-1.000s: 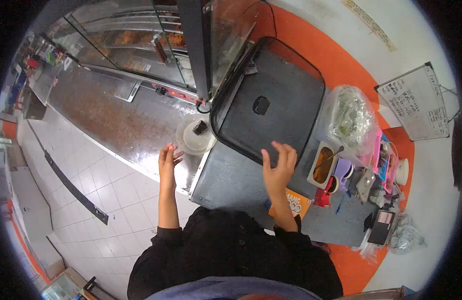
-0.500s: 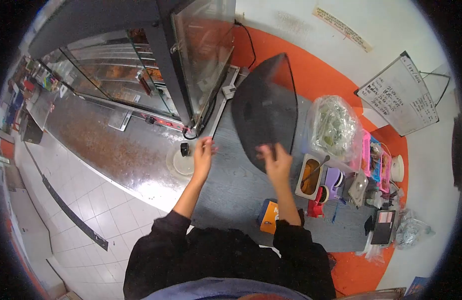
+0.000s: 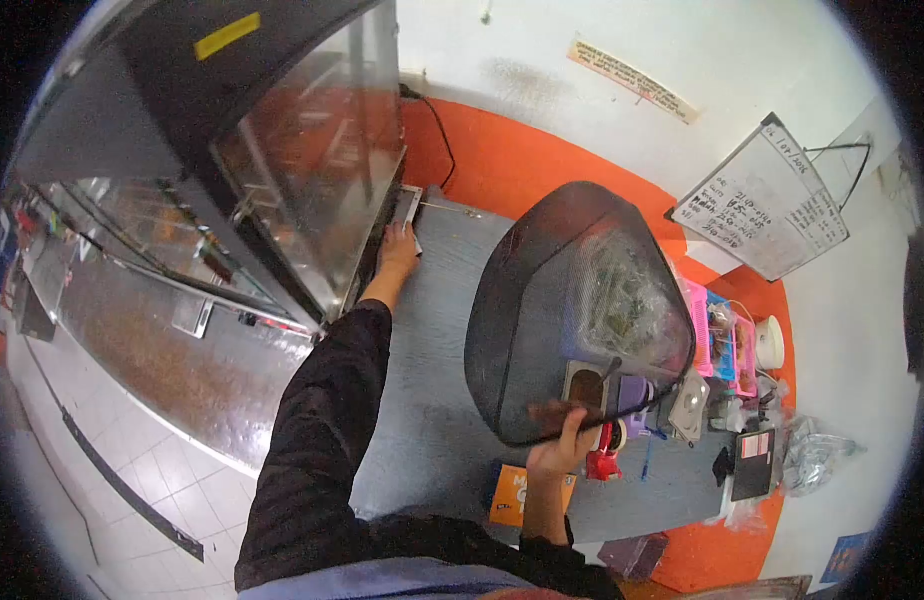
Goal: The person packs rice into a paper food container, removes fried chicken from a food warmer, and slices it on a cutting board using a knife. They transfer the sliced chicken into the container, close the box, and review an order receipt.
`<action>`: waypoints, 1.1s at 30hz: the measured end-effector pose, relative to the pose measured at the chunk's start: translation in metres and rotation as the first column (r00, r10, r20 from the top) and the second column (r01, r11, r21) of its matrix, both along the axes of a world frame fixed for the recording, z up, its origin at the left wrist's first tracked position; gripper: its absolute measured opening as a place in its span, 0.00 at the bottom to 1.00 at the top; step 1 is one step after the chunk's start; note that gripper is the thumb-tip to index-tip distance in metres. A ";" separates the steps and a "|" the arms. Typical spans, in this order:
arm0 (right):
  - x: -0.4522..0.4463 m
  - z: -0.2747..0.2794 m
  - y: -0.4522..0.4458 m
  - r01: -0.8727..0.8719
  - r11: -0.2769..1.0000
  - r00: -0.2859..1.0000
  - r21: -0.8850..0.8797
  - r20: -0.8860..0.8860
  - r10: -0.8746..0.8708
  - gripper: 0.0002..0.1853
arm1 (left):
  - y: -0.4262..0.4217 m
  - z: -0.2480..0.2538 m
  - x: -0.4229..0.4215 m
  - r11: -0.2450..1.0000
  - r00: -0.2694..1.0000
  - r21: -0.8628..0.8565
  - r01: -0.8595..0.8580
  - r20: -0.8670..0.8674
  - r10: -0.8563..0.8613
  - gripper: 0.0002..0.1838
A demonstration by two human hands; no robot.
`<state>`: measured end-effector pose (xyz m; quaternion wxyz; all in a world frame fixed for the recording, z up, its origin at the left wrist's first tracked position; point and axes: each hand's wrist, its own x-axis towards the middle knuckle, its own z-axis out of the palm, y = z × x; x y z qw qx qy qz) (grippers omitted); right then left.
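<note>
A black mesh cover (image 3: 542,310) is raised and tilted over the right part of the grey counter (image 3: 422,400). My right hand (image 3: 562,448) grips its lower rim, with the fingers partly seen through the mesh. My left hand (image 3: 399,252) reaches far forward to a metal-edged item (image 3: 406,212) at the back of the counter, beside the glass display case (image 3: 312,170). Its fingers touch or lie over that item; their grip is too small to make out.
Behind the mesh are a plastic bag of greens (image 3: 632,300), a metal container (image 3: 585,385) and a purple tape dispenser (image 3: 634,395). Pink baskets (image 3: 744,350), an orange box (image 3: 507,495) and a phone-like device (image 3: 754,465) lie around. A whiteboard (image 3: 767,200) hangs on the wall.
The mesh cover has been lifted off the counter and swung to the right in my right hand. My left hand has moved forward to the back beside the case. The view has shifted too.
</note>
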<state>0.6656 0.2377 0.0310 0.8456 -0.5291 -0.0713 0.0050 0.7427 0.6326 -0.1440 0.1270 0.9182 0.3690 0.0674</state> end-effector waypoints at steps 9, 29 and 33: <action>0.008 -0.021 -0.034 0.090 0.993 0.996 -0.081 0.033 -0.088 0.21 | 0.003 -0.010 -0.007 0.985 0.997 -0.171 -0.016 -0.076 0.003 0.50; 0.003 -0.045 -0.020 -0.072 0.988 0.992 -0.134 0.093 0.085 0.16 | -0.135 0.287 -0.140 0.354 0.101 -0.218 0.909 0.941 0.322 0.53; 0.003 -0.050 -0.017 -0.037 0.988 0.977 -0.152 0.203 0.068 0.10 | -0.135 0.325 -0.163 0.629 0.066 0.079 0.773 0.977 -0.203 0.49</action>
